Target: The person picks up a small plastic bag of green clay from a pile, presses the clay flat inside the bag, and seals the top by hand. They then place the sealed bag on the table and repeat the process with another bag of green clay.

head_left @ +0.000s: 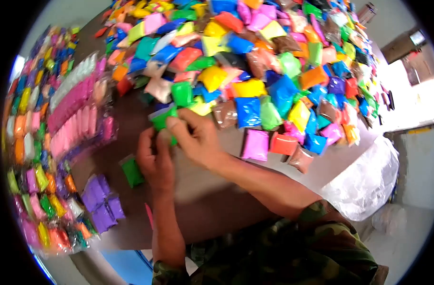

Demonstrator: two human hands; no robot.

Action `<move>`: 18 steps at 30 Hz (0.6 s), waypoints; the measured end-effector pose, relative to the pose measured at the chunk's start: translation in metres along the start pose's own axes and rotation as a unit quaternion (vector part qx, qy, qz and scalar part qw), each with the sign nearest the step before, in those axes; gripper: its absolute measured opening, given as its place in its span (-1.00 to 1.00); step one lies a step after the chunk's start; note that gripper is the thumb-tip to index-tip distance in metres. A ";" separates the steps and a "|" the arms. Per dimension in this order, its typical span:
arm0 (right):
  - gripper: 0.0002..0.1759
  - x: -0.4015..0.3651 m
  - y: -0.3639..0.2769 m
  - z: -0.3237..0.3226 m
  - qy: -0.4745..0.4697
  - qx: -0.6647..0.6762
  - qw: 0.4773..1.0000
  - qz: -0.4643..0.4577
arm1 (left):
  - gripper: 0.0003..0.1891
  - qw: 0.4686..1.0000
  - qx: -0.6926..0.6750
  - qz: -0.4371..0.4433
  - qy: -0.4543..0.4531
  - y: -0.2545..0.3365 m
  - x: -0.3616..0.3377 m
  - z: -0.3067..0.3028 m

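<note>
A small green packet [163,117] is between my two hands, above the dark table. My right hand [198,138] pinches it from the right with thumb and fingers. Just below, my left hand [155,154] has its fingers closed at the packet's lower part, where some green shows between the hands. My fingers cover much of it, and I cannot make out whether it is one packet or two. Another green packet [132,171] lies on the table to the left of my left wrist. A further green packet [182,93] sits at the pile's near edge, beyond my right hand.
A large heap of mixed coloured packets [250,88] covers the table's far side. Rows of bundled packets [74,126] line the left, with purple packets [103,204] nearer me. A clear plastic bag [364,180] hangs at the right edge. A thin pink strip [149,216] lies by my left forearm.
</note>
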State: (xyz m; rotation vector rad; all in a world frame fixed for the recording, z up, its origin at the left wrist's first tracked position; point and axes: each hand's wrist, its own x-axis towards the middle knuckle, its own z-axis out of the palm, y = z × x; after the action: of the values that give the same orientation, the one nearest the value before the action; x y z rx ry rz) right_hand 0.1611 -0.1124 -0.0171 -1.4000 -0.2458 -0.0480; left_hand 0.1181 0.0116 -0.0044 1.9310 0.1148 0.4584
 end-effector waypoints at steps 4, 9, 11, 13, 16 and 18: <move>-0.77 -0.001 -0.006 0.000 -0.003 0.060 0.998 0.013 | -0.75 0.986 -0.142 -0.090 -0.013 0.011 -0.003 0.007; -0.78 -0.003 -0.014 0.001 -0.031 0.123 0.990 0.056 | -0.80 0.971 -0.215 -0.107 -0.012 0.012 0.001 0.008; -0.76 -0.002 -0.016 -0.002 -0.043 0.036 0.998 0.032 | -0.81 0.971 -0.214 -0.106 -0.014 0.009 0.002 0.005; -0.76 -0.003 -0.009 -0.003 -0.042 0.030 0.998 0.039 | -0.82 0.979 -0.184 -0.085 -0.012 0.006 0.001 0.002; -0.76 -0.004 -0.015 0.000 -0.025 0.031 0.998 0.046 | -0.82 0.977 -0.192 -0.096 -0.017 0.006 0.001 0.005; -0.79 -0.005 -0.020 -0.001 -0.028 0.077 0.993 0.084 | -0.82 0.973 -0.210 -0.099 -0.012 0.005 0.001 0.005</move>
State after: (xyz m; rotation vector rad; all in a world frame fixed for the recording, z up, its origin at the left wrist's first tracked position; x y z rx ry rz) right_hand 0.1532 -0.1174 0.0008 -1.2646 -0.1735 0.1458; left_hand 0.1206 0.0052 -0.0008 1.4914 0.1776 0.2963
